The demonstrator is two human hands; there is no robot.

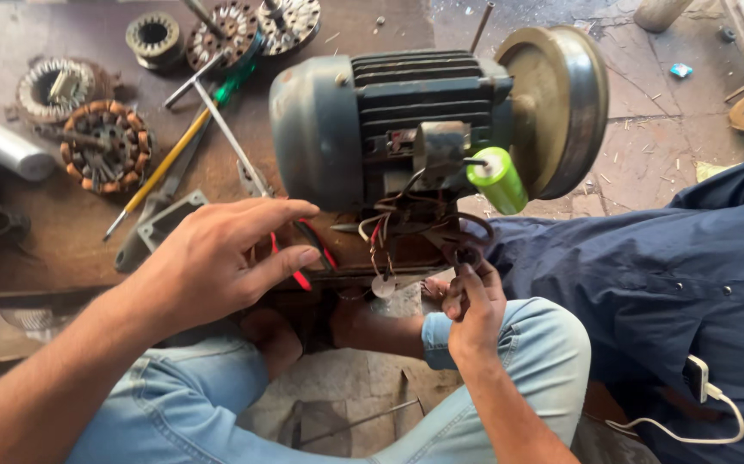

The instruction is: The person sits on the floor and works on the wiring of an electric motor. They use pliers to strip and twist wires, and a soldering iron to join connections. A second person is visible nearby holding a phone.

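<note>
1. We saw one electric motor (389,120), grey-blue with a ribbed black casing, lying on its side just above both hands, its one tarnished brass-coloured pulley wheel (561,103) facing away to the right.
2. One person in dark blue clothing (673,275) sat just right of our right hand, one white cable (690,430) trailing from the pocket.
3. Our left hand (217,262) hovered with fingers loosely spread, holding nothing, touching the motor's base edge or nearly so; we could not tell which.
4. Our right hand (473,305) was pinched narrow on the bundle of dark wires (440,228) hanging below the motor's terminal box.
5. We counted five wound stators (105,146), copper-coiled and rusty, well beyond the left hand on the brown board.
6. One green cylindrical capacitor (496,179) hung just above the right hand.
7. One yellow-shafted screwdriver (161,167) and one green-handled one (234,82) lay above the left hand.
</note>
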